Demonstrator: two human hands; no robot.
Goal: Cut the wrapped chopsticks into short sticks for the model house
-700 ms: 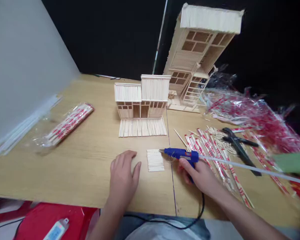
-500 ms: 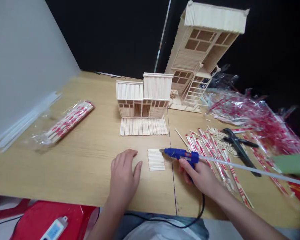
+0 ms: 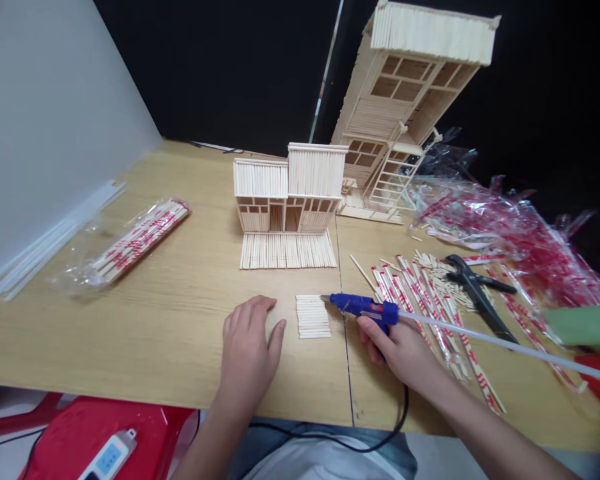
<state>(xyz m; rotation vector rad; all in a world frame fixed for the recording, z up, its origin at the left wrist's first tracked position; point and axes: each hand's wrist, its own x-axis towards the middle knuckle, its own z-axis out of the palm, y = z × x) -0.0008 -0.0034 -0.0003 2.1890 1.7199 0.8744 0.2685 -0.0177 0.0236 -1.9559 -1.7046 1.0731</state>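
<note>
Hands at the near part of the wooden table (image 3: 130,333): the right hand (image 3: 400,353) grips a blue glue gun (image 3: 363,307), the left hand (image 3: 247,347) lies open.

From the head view, the left hand rests palm down, fingers loosely apart, just beside a small panel of sticks (image 3: 313,317). The gun's nozzle sits near the panel's top corner, not touching it. The panel looks light and fragile, and whether its sticks are joined cannot be told, so it seems safest to slide a flat hand beneath it. The gun is best held by its handle, well back from the nozzle. A long glue stick (image 3: 500,343) runs right from the gun, above loose chopsticks (image 3: 415,313).
</note>
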